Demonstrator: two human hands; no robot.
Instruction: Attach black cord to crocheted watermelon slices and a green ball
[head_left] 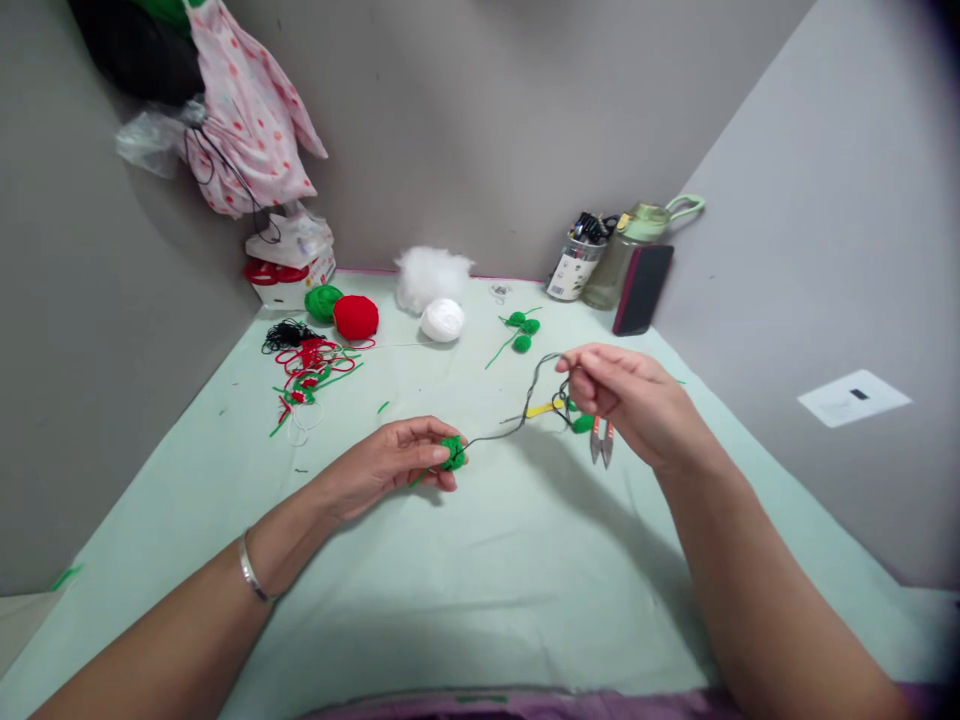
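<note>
Between the thumb and fingers of my left hand (409, 455) is a small green crocheted piece (453, 452), with a green yarn tail hanging under it. A dark strand of yarn (495, 436) runs from this piece up to my right hand (611, 390), which pinches it above the table. Whether a needle is in that pinch I cannot make out. Below my right hand lie thread snips (601, 440) with orange handles, a yellow-handled crochet hook (544, 409) and another green crocheted piece (583, 424), partly covered by the hand and yarn.
Several green crocheted pieces (523, 330) lie farther back. Yarn balls in green (324, 303), red (355, 317) and white (442, 320) stand by white stuffing (431, 278). Yarn scraps (307, 370) lie at left. A pen cup (576, 262), bottle (626, 255) and phone (643, 290) stand back right.
</note>
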